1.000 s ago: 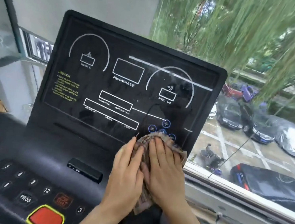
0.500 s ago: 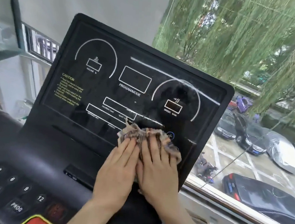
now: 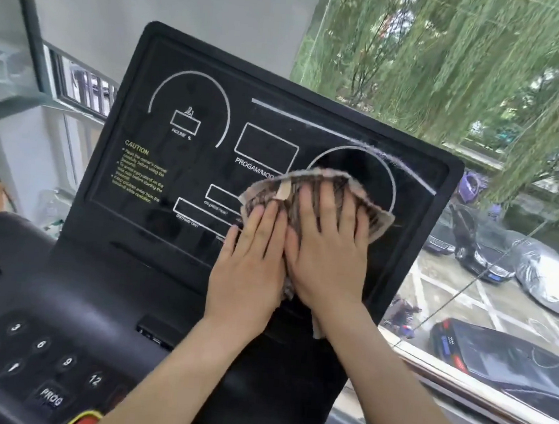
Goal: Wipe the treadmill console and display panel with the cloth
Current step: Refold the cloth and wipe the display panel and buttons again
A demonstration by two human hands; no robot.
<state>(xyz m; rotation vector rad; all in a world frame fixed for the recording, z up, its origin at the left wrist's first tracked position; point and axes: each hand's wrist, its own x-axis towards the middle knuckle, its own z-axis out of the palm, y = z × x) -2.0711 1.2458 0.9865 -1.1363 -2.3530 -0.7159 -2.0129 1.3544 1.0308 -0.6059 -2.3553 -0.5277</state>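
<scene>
The black glossy display panel point(image 3: 192, 158) stands tilted back at the centre, with white outlines and yellow caution text. A brown patterned cloth point(image 3: 316, 189) lies flat against its right half, over the speed dial. My left hand point(image 3: 250, 266) and my right hand point(image 3: 328, 249) press on the cloth side by side with straight fingers. The hands hide the lower part of the cloth and the round buttons under it. Below the panel the dark console point(image 3: 64, 295) curves toward me.
The console keypad point(image 3: 42, 357) with number keys and a PROG key sits at the lower left, a red stop button's edge point(image 3: 88, 419) below it. A window sill point(image 3: 478, 391) runs along the right, with parked cars and trees outside. A wall stands behind the panel.
Both hands have slid the cloth up the panel, from the round buttons near the bottom edge to the speed dial. The view has shifted left and down.
</scene>
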